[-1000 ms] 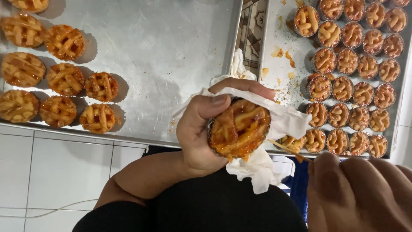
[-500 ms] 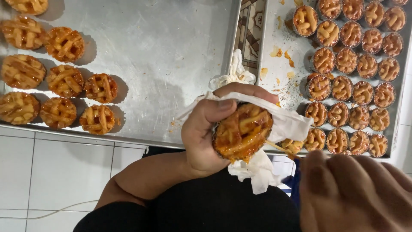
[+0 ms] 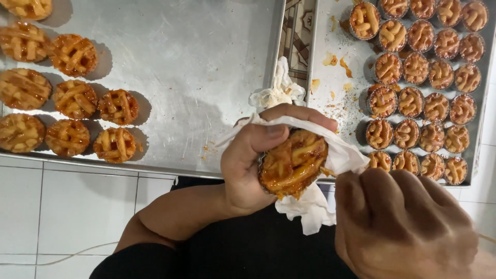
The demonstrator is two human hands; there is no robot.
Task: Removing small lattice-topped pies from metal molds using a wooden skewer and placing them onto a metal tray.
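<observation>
Steel trays (image 3: pixel 206 77) behind; left hand (image 3: pixel 248 165) clamps tissue-wrapped lattice tart (image 3: pixel 293 163); right hand (image 3: pixel 403 227) curled beside it, grip unclear.

A large steel tray (image 3: pixel 196 77) carries lattice-topped tarts (image 3: pixel 75 54) along its left side. Beside it, a second tray (image 3: pixel 336 31) holds rows of smaller tarts in tins (image 3: pixel 429 72). Both rest on a white tiled surface (image 3: pixel 62 206).

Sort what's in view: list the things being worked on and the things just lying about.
In hand:
left hand
lattice tart
white paper towel
right hand, close beside the tart

Lying about:
crumpled tissue
left tray with tarts
right tray with tarts in tins
</observation>
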